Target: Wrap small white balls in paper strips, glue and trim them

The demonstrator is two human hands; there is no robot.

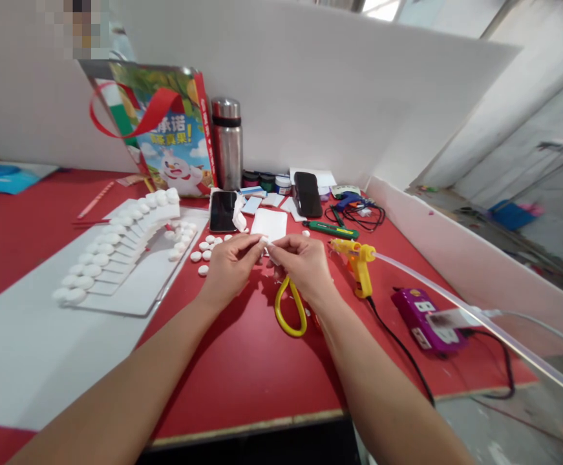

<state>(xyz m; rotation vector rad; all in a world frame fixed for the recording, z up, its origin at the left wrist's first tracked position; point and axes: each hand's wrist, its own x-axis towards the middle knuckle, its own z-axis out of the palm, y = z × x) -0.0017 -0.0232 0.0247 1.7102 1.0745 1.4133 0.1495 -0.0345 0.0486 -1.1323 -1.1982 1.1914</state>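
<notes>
At the middle of the red table, my left hand (233,266) and my right hand (303,261) meet with fingertips pinched together. Between them is a small white piece (264,239), mostly hidden by the fingers, so its exact kind is unclear. A yellow loop handle (279,310), probably of scissors, lies under my right hand. Several white round pieces (203,270) are scattered beside my left hand. Further left stands a white curved stepped model (121,258) edged with rows of similar round pieces. Beyond the fingers lies a white sheet (269,223).
A yellow glue gun (359,261) with a long clear stick lies right, near a purple power box (426,320) with cables. Behind are a green cutter (332,230), two phones (223,211), a steel flask (227,145) and a printed gift bag (165,135). A white board (68,361) covers the left.
</notes>
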